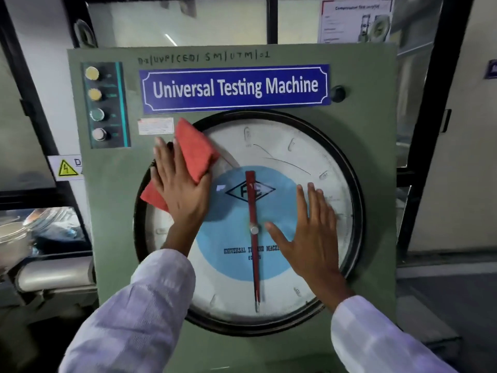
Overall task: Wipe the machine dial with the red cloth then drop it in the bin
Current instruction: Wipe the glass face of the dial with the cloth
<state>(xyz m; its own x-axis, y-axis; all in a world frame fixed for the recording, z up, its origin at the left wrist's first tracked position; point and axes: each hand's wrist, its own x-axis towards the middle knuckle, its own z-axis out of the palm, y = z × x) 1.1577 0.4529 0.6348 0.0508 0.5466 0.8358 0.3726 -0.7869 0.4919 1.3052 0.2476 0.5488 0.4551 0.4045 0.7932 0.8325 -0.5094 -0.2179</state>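
The large round dial point(282, 157) fills the front of a green machine; it has a black rim, a white face, a blue centre disc and a red pointer hanging straight down. My left hand point(178, 189) presses the folded red cloth point(195, 152) flat against the dial's upper left edge, fingers spread over it. The cloth sticks out above and below the hand. My right hand point(312, 232) lies flat and open on the glass at the dial's right half, holding nothing. No bin is in view.
A blue "Universal Testing Machine" sign point(234, 87) sits above the dial. A panel with several round buttons point(105, 106) is at the upper left. A yellow electrical warning sticker point(66, 168) is left of the machine, a black knob point(337, 93) right of the sign.
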